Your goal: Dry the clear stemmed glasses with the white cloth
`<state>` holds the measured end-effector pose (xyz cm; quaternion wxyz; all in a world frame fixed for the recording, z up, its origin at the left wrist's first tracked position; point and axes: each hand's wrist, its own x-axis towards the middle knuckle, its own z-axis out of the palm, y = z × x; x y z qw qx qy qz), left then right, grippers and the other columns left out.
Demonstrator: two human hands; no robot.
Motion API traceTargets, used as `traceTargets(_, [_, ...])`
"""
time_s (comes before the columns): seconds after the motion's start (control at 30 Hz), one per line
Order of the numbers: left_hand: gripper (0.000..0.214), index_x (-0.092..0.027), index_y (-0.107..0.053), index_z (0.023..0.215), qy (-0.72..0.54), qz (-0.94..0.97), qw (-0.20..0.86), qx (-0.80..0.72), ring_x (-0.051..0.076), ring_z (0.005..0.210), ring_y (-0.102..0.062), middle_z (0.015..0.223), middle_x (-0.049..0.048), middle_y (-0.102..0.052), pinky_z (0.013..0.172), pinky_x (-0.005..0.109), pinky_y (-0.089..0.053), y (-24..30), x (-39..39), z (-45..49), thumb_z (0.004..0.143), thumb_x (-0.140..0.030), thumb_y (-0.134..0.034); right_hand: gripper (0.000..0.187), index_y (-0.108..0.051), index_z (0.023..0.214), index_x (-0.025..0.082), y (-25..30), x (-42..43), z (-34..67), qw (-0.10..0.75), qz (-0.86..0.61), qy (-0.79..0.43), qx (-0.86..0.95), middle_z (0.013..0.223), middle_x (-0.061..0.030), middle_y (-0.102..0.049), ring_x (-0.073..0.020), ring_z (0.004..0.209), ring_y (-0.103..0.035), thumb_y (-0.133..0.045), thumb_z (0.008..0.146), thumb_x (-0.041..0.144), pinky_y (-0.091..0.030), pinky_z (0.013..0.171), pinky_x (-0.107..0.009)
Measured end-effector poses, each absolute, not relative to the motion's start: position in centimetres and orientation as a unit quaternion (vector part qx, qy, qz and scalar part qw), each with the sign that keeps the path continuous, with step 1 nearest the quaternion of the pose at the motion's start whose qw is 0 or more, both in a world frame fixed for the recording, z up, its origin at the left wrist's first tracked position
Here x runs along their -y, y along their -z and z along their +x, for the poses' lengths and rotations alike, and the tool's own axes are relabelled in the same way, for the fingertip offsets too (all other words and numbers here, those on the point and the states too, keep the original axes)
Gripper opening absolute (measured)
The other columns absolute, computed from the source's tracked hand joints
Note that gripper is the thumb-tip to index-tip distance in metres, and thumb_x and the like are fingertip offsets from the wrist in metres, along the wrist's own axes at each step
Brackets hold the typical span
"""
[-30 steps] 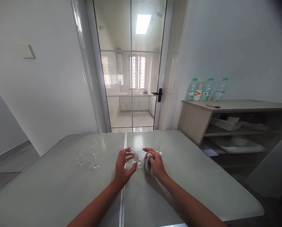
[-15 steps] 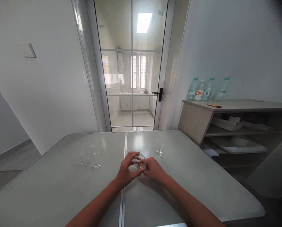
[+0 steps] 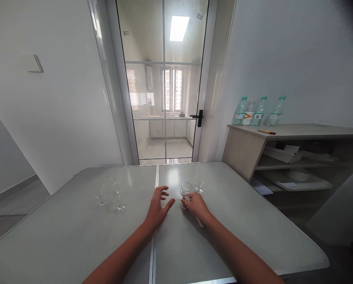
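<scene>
A small stemmed glass [image 3: 186, 188] stands upright, right of the table's centre seam, its foot at or very near the tabletop. The fingers of my right hand [image 3: 196, 205] are closed around its stem. My left hand [image 3: 158, 205] hovers just left of it, fingers apart and curved, with nothing in them. Close behind my right hand is another stemmed glass [image 3: 199, 188]. On the left half of the table stand several more clear glasses, among them a stemmed glass [image 3: 120, 207] nearest me and a glass [image 3: 101, 202] farther left.
The grey table [image 3: 76, 236] has a metal seam [image 3: 153, 252] down its middle. At the right, a wooden shelf unit [image 3: 244, 150] carries several plastic bottles [image 3: 258, 116] and an orange pen-like object [image 3: 267, 131]. A glass door [image 3: 164, 98] closes off the far side.
My left hand has come off the glass and opened. My right hand has shifted the glass slightly right, and it now stands upright with its bowl above my fingers.
</scene>
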<state>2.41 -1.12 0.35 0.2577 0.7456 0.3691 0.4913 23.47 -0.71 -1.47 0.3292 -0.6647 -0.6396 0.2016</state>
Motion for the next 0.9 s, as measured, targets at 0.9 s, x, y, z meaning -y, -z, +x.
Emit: traceTargets(0.9, [0.016, -0.023, -0.053, 0.108, -0.506, 0.729, 0.214, -0.409, 0.018, 0.091, -0.061, 0.106, 0.0054, -0.055, 0.078, 0.034, -0.052, -0.9, 0.9, 2.1, 0.097, -0.034, -0.055, 0.031, -0.062, 0.111, 0.021, 2.2, -0.1, 24.4, 0.33, -0.706, -0.189, 0.597, 0.108, -0.0063, -0.074, -0.0199, 0.086, -0.067, -0.062, 0.08, 0.019, -0.042, 0.072, -0.026])
